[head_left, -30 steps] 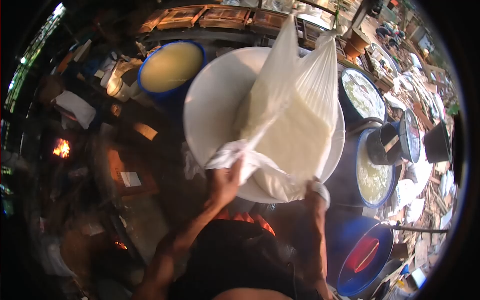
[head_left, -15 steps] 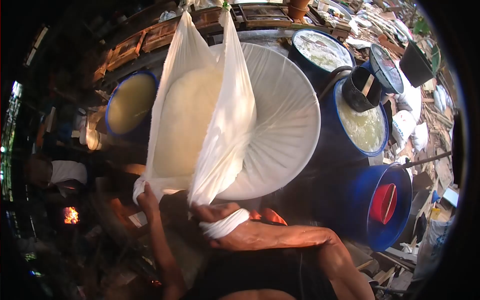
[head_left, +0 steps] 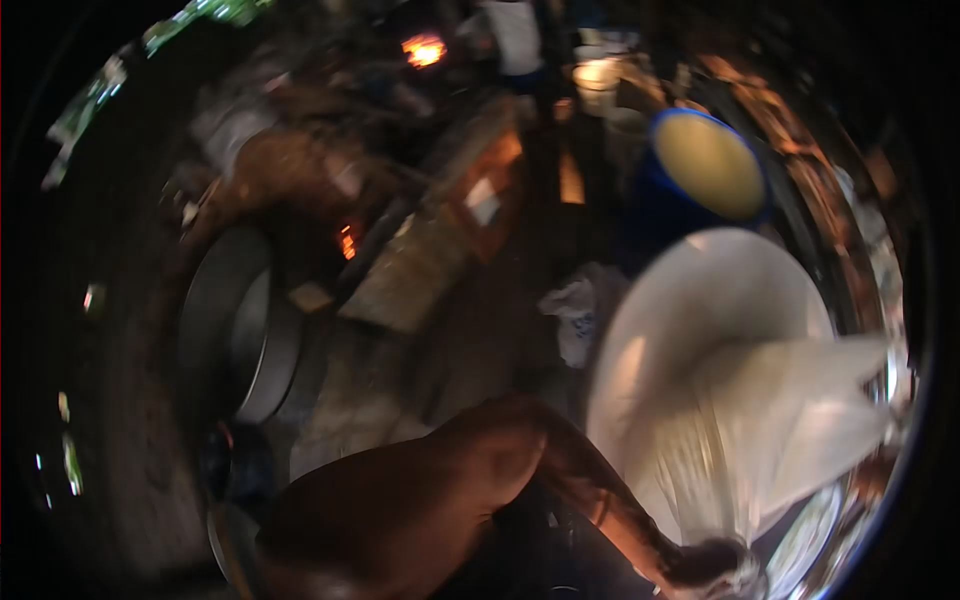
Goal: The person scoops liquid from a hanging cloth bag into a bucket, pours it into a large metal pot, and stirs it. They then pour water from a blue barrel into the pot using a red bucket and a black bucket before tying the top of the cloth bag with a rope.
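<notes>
My left hand, low and toward the right, is closed on the gathered end of a white cloth. The cloth bulges like a sack and its folds run down to my fist. It hangs over a large round white cloth-covered basin, whose rim curves behind it. My right hand is outside the picture. Motion blur hides the fine detail of my fingers.
Behind the basin stands a blue barrel of yellowish liquid. A large metal pan is at the left. Fire glows at a hearth opening and farther back. A person is at the top.
My view has swung left, bringing the hearth and pan in. The cloth's open mouth is now drawn together in my left hand. My right hand has left the picture.
</notes>
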Action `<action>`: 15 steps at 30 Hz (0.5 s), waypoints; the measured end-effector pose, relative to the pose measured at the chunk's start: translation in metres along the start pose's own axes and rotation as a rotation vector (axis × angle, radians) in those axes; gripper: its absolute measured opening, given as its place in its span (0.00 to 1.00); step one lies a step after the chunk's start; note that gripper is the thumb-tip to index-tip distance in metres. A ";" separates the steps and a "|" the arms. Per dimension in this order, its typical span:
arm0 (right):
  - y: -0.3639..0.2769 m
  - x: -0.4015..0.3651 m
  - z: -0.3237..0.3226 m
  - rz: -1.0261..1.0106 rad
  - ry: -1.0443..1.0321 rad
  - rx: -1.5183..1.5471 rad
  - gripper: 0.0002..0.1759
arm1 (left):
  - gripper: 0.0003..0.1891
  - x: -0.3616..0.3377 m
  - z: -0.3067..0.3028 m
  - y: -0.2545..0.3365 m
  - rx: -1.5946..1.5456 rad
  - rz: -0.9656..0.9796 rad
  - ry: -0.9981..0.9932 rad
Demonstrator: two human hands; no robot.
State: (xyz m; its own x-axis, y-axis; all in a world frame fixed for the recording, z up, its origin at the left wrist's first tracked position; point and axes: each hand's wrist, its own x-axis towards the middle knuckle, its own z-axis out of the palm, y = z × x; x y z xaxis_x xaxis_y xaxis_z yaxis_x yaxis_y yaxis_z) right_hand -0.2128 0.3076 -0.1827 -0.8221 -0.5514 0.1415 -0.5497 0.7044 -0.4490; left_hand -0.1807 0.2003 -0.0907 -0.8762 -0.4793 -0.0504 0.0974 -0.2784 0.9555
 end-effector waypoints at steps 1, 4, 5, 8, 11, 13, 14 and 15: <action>-0.021 0.000 0.004 -0.024 -0.038 0.000 0.16 | 0.05 0.000 -0.020 0.028 -0.340 -0.158 0.008; -0.069 0.002 0.013 -0.056 -0.143 0.040 0.19 | 0.05 -0.004 -0.095 0.037 -0.044 0.387 0.285; -0.087 -0.001 0.015 -0.049 -0.180 0.075 0.20 | 0.08 -0.012 -0.123 0.031 0.251 0.695 0.381; -0.118 0.012 0.011 -0.015 -0.270 0.168 0.24 | 0.16 -0.013 -0.208 -0.017 0.388 0.260 0.445; -0.183 0.021 0.006 0.037 -0.381 0.409 0.29 | 0.20 -0.008 -0.245 -0.024 0.732 0.285 0.588; -0.222 0.011 0.012 0.143 -0.441 1.049 0.31 | 0.20 0.009 -0.274 -0.019 0.861 0.279 0.613; -0.229 0.004 -0.002 0.097 -0.434 1.028 0.28 | 0.21 -0.002 -0.301 -0.009 0.833 0.319 0.554; -0.237 -0.002 -0.014 0.052 -0.425 1.008 0.26 | 0.21 -0.001 -0.324 -0.009 0.789 0.361 0.467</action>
State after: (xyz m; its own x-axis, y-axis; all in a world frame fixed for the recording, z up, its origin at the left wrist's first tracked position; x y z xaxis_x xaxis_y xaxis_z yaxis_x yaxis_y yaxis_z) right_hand -0.0829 0.1479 -0.0641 -0.6162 -0.7773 -0.1272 0.0167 0.1486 -0.9888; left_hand -0.0283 -0.0662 -0.1938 -0.5645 -0.7543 0.3353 -0.1690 0.5032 0.8475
